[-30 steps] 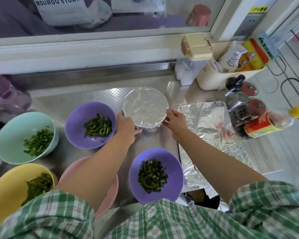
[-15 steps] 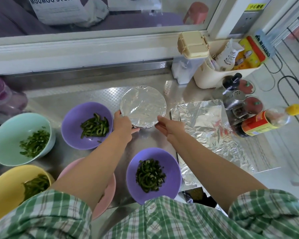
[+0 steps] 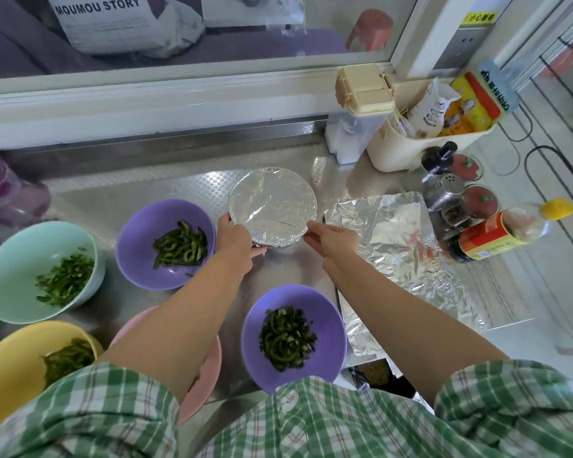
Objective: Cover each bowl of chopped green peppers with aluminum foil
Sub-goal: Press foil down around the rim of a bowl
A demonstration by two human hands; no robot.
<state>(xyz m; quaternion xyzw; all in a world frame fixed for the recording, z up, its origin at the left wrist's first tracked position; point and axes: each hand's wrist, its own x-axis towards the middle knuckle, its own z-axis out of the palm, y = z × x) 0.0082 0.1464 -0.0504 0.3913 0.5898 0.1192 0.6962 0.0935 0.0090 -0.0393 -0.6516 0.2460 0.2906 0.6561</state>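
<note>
Left hand grips the lower-left rim of the foil-covered bowl, thumb on top and fingers curled under the edge. Right hand meets the lower-right rim, thumb and fingertips apparently pinching the crimped foil there. The bowl sits on the steel counter, mid-back, btwn both hands.

Step in hand, by my read: finishing bowl no. 1, tightening the foil round the rim. The foil top is flat, round and shiny w/ fine wrinkles, and its edge is folded down all round. It looks nearly sealed.

The next move likely calls for letting go, taking the loose foil sheet just right of the right hand, and laying it over an uncovered bowl. That sheet is thin, crinkled and reflective. It will tear or crease easily, so lift it by the edges.

Uncovered bowls, all smooth, round and matte, prob. plastic:
- far purple bowl, just left of the left hand, w/ long pepper strips
- near purple bowl, btwn the forearms, w/ diced pepper
- mint bowl, far left, w/ chopped pepper
- yellow bowl, lower left, w/ pepper strips
- pink bowl, mostly hidden under the left forearm, contents unseen

At right, a yellow-capped sauce bottle stands beside the sheet. A cream caddy stands behind it.
</note>
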